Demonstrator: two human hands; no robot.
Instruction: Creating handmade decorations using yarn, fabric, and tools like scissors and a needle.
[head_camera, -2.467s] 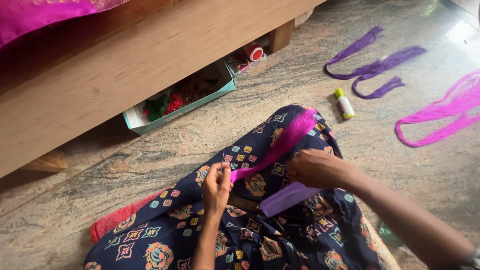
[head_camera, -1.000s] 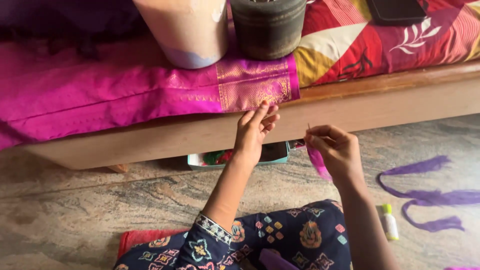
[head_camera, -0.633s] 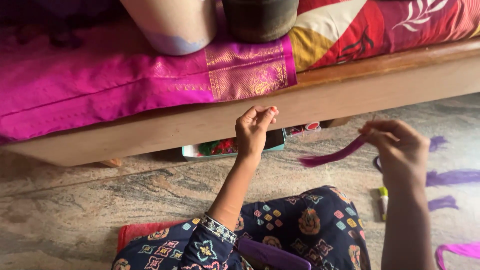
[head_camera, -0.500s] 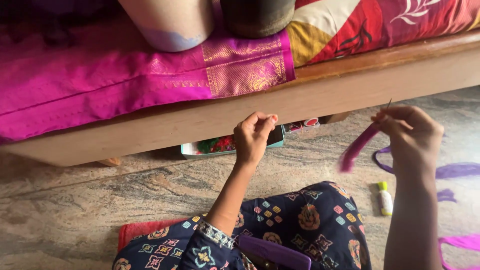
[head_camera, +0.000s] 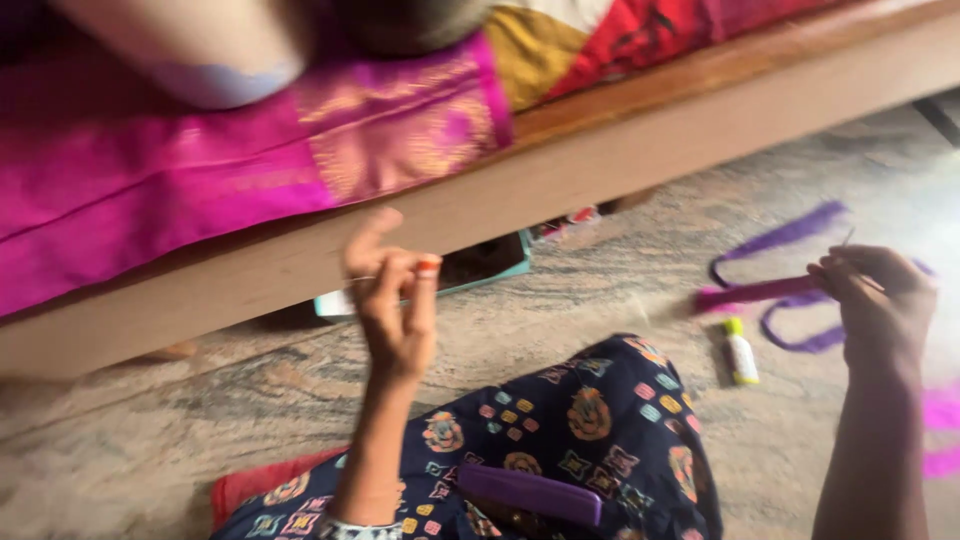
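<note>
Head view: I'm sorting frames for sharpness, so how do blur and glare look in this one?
Head view: motion blur smears the whole frame; the left hand and right hand are soft-edged, as is the magenta fabric strip the right hand holds. The small yellow-capped glue bottle stays recognisable. Bright glare washes out the stone floor at the right edge.

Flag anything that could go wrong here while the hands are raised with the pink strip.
The right hand pinches a pink strip and what looks like a thin needle; a prick or a drop seems possible. A purple flat piece lying on the lap could slide off. The glue tube stands near the knee and may tip.
</note>
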